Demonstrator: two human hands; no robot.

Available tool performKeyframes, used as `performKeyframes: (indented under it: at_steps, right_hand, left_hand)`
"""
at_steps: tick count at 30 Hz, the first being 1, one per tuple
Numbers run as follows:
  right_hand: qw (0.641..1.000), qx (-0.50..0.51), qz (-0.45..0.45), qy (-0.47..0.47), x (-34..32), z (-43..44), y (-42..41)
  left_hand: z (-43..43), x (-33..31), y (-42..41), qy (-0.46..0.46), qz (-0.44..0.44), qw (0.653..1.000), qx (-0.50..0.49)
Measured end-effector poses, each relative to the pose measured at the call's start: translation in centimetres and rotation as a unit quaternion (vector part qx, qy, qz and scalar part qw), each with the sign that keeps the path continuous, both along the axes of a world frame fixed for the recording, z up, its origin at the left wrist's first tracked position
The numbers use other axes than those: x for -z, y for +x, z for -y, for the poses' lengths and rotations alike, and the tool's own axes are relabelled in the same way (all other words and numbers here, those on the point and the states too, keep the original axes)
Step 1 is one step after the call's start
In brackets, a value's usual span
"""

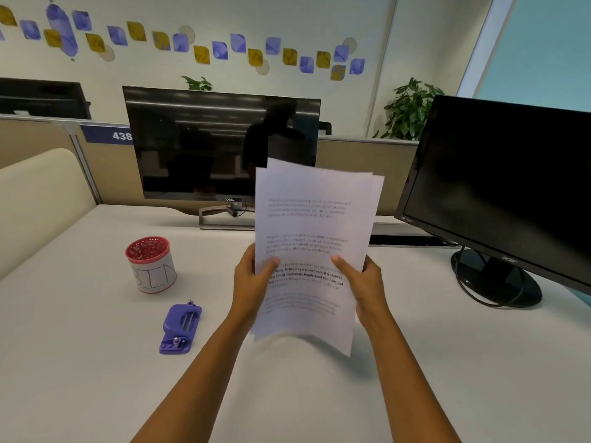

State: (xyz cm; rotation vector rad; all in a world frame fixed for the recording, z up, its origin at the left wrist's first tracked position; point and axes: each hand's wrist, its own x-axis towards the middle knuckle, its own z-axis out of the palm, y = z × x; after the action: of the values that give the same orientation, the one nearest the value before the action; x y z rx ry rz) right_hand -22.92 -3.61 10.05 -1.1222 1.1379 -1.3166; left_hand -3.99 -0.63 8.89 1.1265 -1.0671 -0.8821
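A loose stack of printed white sheets [315,225] is held upright above the white desk [96,362], its edges not lined up. My left hand [252,279] grips the stack's left edge, thumb on the front page. My right hand [364,282] grips the right edge the same way, thumb pressed on the text. The lower edge of the paper hangs a little above the desk surface.
A purple hole punch [180,327] lies on the desk left of my arms. Behind it stands a red mesh cup [150,263] labelled BIN. A Dell monitor [220,145] stands at the back, an Acer monitor [499,187] at the right with its round base and cable.
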Motion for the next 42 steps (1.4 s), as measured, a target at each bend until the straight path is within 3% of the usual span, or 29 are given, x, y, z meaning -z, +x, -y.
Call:
performKeyframes:
  at_steps: [8, 16, 21, 30, 35, 39, 42]
  right_hand:
    - [0.998, -0.044, -0.049, 0.0, 1.1, -0.9, -0.8]
    - [0.998, -0.056, -0.016, -0.028, 0.3, -0.5, -1.5]
    - [0.994, -0.109, -0.025, -0.011, 1.5, -0.5, -2.4]
    - [0.995, -0.082, -0.019, -0.049, -0.1, -0.2, -2.4]
    - [0.993, -0.09, -0.036, -0.069, -1.6, 0.1, -2.7]
    - [0.992, -0.079, -0.046, -0.085, -1.8, 0.2, -4.2]
    - [0.995, -0.045, 0.061, -0.06, -0.9, 0.5, -4.8]
  left_hand:
    - [0.5, 0.3, 1.1, 0.018, -0.029, 0.999, 0.027]
    - [0.7, -1.3, 1.8, -0.005, -0.052, 0.997, 0.053]
    - [0.7, -0.3, 2.6, 0.04, -0.029, 0.995, 0.081]
    - [1.1, -0.9, 2.8, 0.043, -0.117, 0.98, 0.154]
    - [1.2, -1.6, 2.6, 0.04, -0.095, 0.98, 0.168]
    - [1.2, -1.9, 3.1, -0.011, -0.166, 0.979, 0.116]
    - [1.2, -1.8, 3.1, -0.039, -0.25, 0.962, 0.102]
